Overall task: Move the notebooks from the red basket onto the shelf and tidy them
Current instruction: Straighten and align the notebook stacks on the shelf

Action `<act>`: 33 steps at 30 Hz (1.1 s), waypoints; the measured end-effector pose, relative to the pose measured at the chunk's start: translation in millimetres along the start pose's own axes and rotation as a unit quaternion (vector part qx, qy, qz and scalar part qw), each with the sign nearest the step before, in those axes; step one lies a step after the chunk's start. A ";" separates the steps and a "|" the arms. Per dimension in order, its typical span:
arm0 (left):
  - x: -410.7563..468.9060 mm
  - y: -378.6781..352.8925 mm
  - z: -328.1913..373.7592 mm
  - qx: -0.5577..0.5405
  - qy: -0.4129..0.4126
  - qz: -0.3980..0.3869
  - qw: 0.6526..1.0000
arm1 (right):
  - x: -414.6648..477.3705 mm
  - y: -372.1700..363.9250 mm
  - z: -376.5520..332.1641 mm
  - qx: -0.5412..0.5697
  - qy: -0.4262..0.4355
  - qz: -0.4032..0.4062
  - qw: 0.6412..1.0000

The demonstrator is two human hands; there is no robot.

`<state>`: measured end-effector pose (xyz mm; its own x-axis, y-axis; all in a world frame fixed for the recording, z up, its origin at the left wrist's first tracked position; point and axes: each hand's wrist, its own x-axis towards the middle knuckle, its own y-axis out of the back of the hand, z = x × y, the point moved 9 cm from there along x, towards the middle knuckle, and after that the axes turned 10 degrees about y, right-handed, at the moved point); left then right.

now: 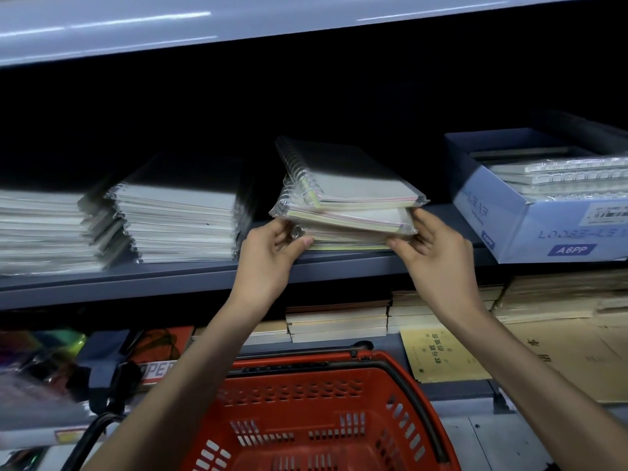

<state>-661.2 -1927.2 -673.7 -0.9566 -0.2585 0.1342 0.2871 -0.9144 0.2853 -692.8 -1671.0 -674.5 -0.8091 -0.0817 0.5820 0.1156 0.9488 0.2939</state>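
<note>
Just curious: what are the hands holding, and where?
Both hold the notebook stack on the shelf: left hand at its spiral end, right hand at the opposite end.

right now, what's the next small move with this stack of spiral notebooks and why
Probably nudge the top spiral notebook square with the stack below it on the shelf: it lies skewed, the left hand and right hand grip the stack's ends, and the red basket shows no notebooks.

A pale blue cardboard box (530,226) marked A6PP sits far right, holding wrapped white spiral pads (560,178). Lower down lie stacks of brown paper booklets (339,321), with a yellow printed booklet (441,358) nearer.
</note>
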 end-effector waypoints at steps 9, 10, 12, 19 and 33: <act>-14.1 13.1 4.1 -0.044 -0.010 0.007 0.999 | 1.7 -1.3 1.8 0.105 -0.064 -0.030 0.992; -16.7 14.9 6.7 -0.053 -0.014 0.012 0.998 | 1.5 -0.6 2.2 0.116 -0.061 -0.028 0.991; -18.6 16.8 13.8 -0.055 -0.030 0.022 0.998 | 2.5 0.5 6.5 0.132 -0.065 -0.027 0.989; -19.6 15.0 34.3 -0.034 -0.063 0.072 0.995 | 14.2 -2.2 -7.9 0.175 -0.038 -0.063 0.982; -6.5 2.1 21.5 -0.059 -0.037 0.093 0.993 | 25.3 -3.1 0.4 0.142 -0.040 -0.047 0.988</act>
<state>-653.4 -1920.7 -653.6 -0.8803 -0.4062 0.2452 0.4461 -0.8845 0.1362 -713.8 -1676.0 -661.0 -0.8526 -0.1608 0.4972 -0.1198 0.9863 0.1135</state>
